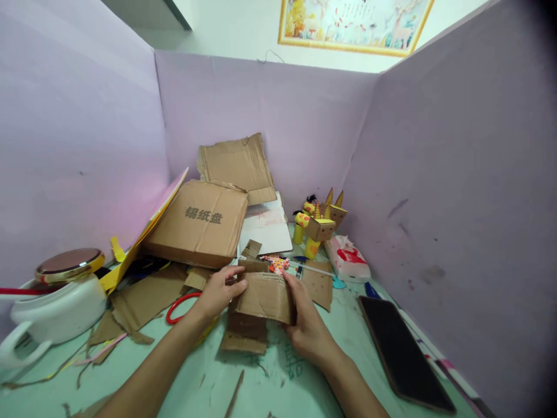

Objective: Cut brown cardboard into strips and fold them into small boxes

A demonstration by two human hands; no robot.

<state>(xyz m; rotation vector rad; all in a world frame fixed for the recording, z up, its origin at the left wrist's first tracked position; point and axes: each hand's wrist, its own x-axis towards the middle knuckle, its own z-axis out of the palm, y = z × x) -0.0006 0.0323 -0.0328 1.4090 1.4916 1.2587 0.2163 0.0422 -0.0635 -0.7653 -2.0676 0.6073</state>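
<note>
Cardboard piece (pixel 265 297) above green table (pixel 348 325), left hand (pixel 217 295) and right hand (pixel 307 328) grips clamped on its ends

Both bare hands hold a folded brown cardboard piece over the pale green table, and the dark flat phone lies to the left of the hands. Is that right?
Not quite. In the head view the dark flat phone lies to the right of the hands, near the right purple wall. The rest stands: the left hand and right hand both hold the folded brown cardboard piece over the pale green table.
</note>
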